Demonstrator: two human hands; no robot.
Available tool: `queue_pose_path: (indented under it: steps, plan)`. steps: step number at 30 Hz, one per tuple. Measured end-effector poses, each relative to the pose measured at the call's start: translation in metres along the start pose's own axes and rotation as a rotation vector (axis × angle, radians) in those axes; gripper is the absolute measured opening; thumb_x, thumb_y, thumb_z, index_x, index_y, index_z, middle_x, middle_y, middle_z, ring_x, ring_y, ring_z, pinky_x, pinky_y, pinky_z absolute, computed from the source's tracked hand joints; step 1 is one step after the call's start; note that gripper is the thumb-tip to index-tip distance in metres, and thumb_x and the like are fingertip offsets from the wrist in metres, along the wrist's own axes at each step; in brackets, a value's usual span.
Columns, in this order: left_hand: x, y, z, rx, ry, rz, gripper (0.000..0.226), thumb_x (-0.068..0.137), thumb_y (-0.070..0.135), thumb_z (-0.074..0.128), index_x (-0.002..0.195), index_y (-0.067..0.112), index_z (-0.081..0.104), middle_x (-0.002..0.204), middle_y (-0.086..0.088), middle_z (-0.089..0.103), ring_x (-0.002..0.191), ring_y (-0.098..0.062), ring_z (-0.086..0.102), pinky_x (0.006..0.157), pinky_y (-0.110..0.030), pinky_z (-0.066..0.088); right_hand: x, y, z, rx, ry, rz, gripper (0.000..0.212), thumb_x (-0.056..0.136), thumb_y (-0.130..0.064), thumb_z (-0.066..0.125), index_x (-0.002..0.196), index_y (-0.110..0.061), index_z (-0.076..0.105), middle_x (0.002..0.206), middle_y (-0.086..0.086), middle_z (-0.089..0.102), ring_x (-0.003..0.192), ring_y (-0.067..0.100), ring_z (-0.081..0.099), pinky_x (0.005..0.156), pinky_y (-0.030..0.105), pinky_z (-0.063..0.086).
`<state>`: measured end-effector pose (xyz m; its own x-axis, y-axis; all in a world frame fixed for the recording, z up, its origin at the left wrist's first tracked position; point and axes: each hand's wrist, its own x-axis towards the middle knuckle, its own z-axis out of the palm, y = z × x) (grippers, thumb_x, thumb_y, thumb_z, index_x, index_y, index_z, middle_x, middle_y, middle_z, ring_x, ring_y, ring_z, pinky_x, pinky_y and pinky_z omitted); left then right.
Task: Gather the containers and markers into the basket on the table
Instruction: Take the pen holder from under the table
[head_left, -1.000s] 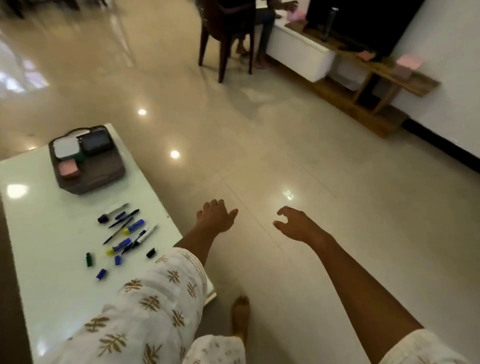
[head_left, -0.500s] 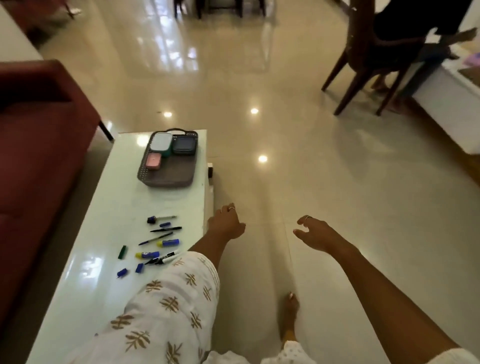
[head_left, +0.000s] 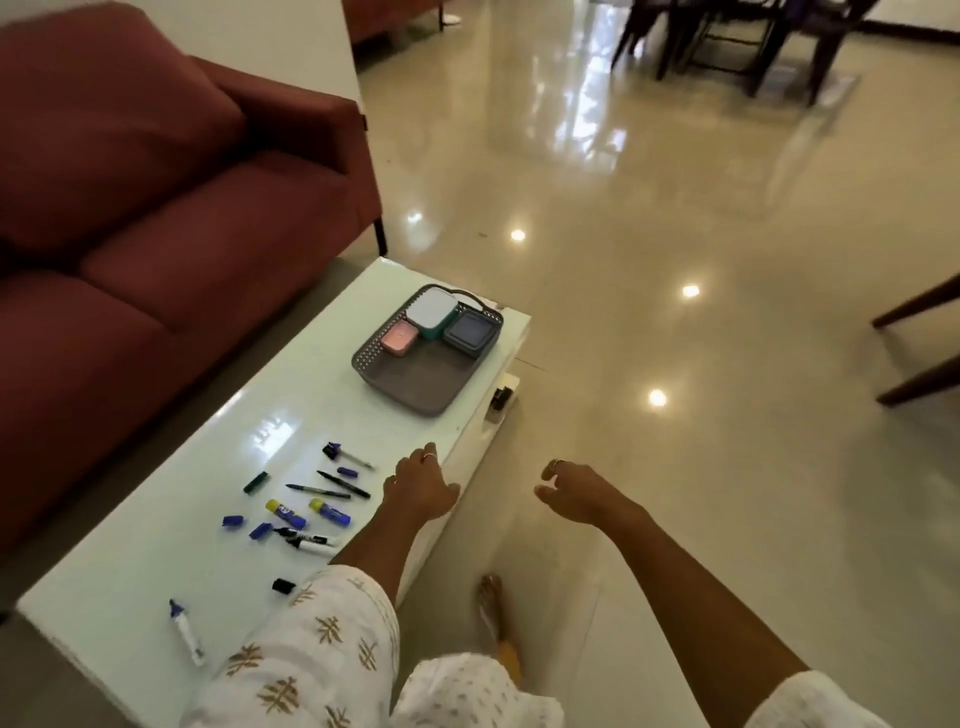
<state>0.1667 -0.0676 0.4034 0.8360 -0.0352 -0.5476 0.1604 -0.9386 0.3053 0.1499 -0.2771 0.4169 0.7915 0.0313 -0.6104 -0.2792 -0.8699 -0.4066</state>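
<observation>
Loosely scattered, the markers (head_left: 311, 506) are seen on the near half of the white table (head_left: 156, 551), most with long axes running from near-left to far-right; one white marker (head_left: 186, 631) lies apart by the near edge. The grey basket (head_left: 415, 382) is set at the table's far end, its long axis along the table, with three lidded containers (head_left: 431, 312) packed at its far side. The left hand (head_left: 418, 488) is held over the table's right edge, fingers loosely curled, nothing gripped. The right hand (head_left: 576, 491) is held over the glossy tiled floor (head_left: 675, 208), fingers loosely curled and empty. A red sofa (head_left: 156, 208) is placed beside the table.
</observation>
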Motion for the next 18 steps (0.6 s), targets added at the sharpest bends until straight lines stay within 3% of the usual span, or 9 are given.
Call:
queue_pose_path:
  steps: [8,18]
  plan:
    - [0.089,0.012,-0.031,-0.127,-0.030,-0.215,0.077,0.092,0.037,0.050,0.149,0.006,0.008,0.157,-0.013,0.018,0.143,-0.031,0.022,0.115,-0.042,0.027,0.116,-0.025,-0.057,-0.161,-0.166,-0.105,0.045,0.095,-0.031,0.046,0.133,-0.008,0.045,0.132,0.014,0.053,0.120,0.027,0.052,0.095,0.030,0.041]
    - [0.175,0.071,-0.027,-0.255,-0.051,-0.344,0.072,0.092,0.036,0.050,0.149,0.007,0.016,0.156,-0.011,0.023,0.142,-0.030,0.026,0.112,-0.042,0.029,0.222,-0.013,-0.117,-0.251,-0.322,-0.130,0.046,0.095,-0.031,0.042,0.136,-0.011,0.042,0.137,0.010,0.049,0.125,0.025,0.047,0.095,0.031,0.039]
